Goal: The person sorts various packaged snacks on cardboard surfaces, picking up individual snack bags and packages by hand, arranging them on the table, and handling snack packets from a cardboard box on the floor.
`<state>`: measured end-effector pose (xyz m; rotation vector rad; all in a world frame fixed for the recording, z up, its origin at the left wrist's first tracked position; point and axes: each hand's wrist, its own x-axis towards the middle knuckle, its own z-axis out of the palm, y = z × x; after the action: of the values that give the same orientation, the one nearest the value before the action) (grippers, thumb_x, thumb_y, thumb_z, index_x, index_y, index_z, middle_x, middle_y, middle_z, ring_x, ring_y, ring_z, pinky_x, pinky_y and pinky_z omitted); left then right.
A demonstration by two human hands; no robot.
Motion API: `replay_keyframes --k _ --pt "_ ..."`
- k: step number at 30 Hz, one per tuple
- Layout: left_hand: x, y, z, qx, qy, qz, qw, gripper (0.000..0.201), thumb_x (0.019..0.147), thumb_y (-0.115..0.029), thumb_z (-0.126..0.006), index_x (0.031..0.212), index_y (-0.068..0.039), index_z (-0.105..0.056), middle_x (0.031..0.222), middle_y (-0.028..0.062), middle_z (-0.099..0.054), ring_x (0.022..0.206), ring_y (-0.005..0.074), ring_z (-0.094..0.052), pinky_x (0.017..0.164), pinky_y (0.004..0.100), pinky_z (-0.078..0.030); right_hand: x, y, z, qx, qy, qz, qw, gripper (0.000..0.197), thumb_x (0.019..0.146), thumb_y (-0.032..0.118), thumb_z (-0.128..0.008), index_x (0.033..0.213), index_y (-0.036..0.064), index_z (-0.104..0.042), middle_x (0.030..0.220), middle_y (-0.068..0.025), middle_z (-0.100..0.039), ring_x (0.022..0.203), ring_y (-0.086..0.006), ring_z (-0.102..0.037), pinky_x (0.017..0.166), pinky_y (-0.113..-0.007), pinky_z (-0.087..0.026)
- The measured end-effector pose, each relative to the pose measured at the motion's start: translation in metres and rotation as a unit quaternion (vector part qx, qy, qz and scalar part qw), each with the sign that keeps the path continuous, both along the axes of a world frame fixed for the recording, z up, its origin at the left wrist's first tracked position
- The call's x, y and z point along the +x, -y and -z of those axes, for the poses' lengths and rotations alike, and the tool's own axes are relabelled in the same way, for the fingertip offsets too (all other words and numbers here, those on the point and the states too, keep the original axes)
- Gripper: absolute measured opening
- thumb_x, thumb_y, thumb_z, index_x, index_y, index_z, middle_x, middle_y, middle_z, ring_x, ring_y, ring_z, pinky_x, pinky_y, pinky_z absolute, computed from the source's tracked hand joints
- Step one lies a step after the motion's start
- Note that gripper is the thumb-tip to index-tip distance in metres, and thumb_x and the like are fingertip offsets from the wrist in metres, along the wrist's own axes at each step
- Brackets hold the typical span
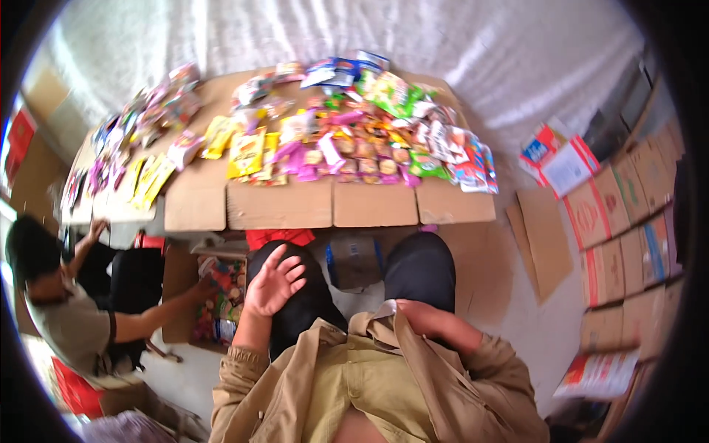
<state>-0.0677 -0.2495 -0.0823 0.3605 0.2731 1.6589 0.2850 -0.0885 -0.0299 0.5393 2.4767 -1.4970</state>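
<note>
My left hand (275,284) is raised over my left thigh, palm turned up and fingers apart, with nothing in it. My right hand (408,313) lies at the front edge of my brown jacket (454,384), over my lap. Its fingers are hidden by the cloth, so I cannot see whether they grip it. Ahead of both hands, cardboard (279,204) covers a table heaped with packaged snacks: yellow packets (247,153), small round pieces in clear and purple wrappers (366,150), green bags (391,94), blue bags (332,72) and a white, red and blue bag (473,161).
At the left a co-worker (66,317) sits with one hand in an open carton (177,295) of mixed packets. Stacked cartons (602,214) line the right side. A loose cardboard sheet (543,244) lies on the floor. Under the table is a grey and blue package (354,262).
</note>
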Motion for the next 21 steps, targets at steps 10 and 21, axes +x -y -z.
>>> replay_keyframes --k 10,21 --pt "0.02 -0.021 -0.006 -0.076 -0.044 0.01 0.996 0.061 0.102 -0.04 -0.054 0.154 -0.019 -0.032 0.143 0.0141 -0.052 0.129 0.032 -0.054 0.105 0.0537 -0.045 -0.022 -0.04 0.044 -0.011 -0.246 -0.061 0.967 0.03 0.088 0.022 -0.064 0.111 0.0031 -0.065 0.106 -0.0169 -0.066 0.104 -0.0361 -0.062 0.089 -0.042 -0.05" --pt "0.029 -0.044 -0.011 -0.117 -0.069 0.018 0.991 0.065 0.101 -0.042 -0.055 0.156 -0.02 -0.028 0.146 0.0136 -0.05 0.132 0.0332 -0.051 0.105 0.0562 -0.045 0.003 -0.041 0.059 -0.024 -0.236 0.002 0.971 0.03 0.095 0.029 -0.063 0.11 0.0037 -0.065 0.101 -0.0168 -0.067 0.096 -0.0348 -0.066 0.083 -0.041 -0.051"
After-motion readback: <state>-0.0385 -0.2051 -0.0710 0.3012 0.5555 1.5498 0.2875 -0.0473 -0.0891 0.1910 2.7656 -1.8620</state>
